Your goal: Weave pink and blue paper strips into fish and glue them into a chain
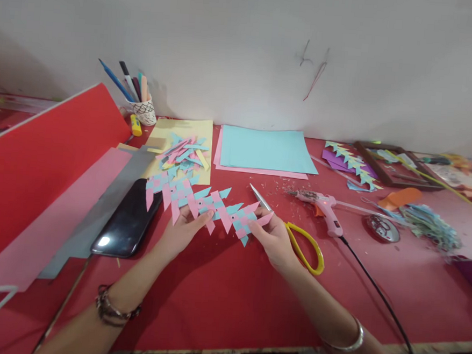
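Observation:
A woven paper chain (pixel 221 211) in pink and light blue, with pointed strip ends along both edges, is held up over the red table. My left hand (pixel 184 228) pinches it near its middle, thumb on top. At its right end, my right hand (pixel 270 236) grips the chain between thumb and fingers. Yellow-handled scissors (pixel 304 246) lie partly behind my right hand, blades pointing up and left. Behind the chain's left part, a pile of loose paper strips (pixel 185 153) in pink, blue and yellow rests on a pale yellow sheet (pixel 162 131).
A black phone (pixel 130 221) lies left of my left hand. Blue sheets (pixel 266 149) are stacked at the back. On the right are a pink glue gun (pixel 323 207) with a trailing cord, a second paper chain (pixel 354 165) and a wooden frame (pixel 397 180). A pen cup (pixel 144 111) stands back left.

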A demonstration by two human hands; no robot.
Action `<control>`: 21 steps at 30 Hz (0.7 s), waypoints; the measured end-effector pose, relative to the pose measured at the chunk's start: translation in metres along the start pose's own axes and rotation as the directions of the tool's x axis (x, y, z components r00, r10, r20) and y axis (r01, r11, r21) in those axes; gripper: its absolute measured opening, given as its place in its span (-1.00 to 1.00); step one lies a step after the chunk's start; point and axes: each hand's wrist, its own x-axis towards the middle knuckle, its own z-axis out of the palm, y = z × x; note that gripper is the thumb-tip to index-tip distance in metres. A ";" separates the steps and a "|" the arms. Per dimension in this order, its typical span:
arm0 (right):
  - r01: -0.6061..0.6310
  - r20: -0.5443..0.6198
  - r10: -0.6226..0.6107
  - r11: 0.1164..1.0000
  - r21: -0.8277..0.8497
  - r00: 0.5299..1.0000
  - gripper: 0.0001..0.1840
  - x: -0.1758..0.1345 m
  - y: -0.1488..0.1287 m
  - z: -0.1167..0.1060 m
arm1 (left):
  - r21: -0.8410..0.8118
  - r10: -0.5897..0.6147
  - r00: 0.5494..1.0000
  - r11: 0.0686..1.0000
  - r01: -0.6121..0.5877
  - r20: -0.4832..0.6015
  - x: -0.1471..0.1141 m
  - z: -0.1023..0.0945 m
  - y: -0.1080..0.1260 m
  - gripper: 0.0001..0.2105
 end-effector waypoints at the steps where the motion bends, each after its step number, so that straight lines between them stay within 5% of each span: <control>1: -0.003 -0.002 0.004 1.000 0.016 1.000 -0.70 0.000 -0.001 0.000 | -0.018 0.003 1.000 1.000 -0.003 0.006 0.000 0.000 0.000 -0.71; 13: -0.055 -0.006 0.056 0.998 0.013 0.998 -0.70 0.001 -0.003 -0.005 | -0.037 0.020 0.998 0.999 -0.023 -0.067 0.011 -0.008 -0.012 -0.64; 21: -0.026 -0.006 0.026 0.999 -0.033 1.000 -0.85 0.003 -0.007 -0.006 | -0.020 0.070 0.998 0.997 -0.070 -0.003 0.012 -0.011 -0.007 -0.72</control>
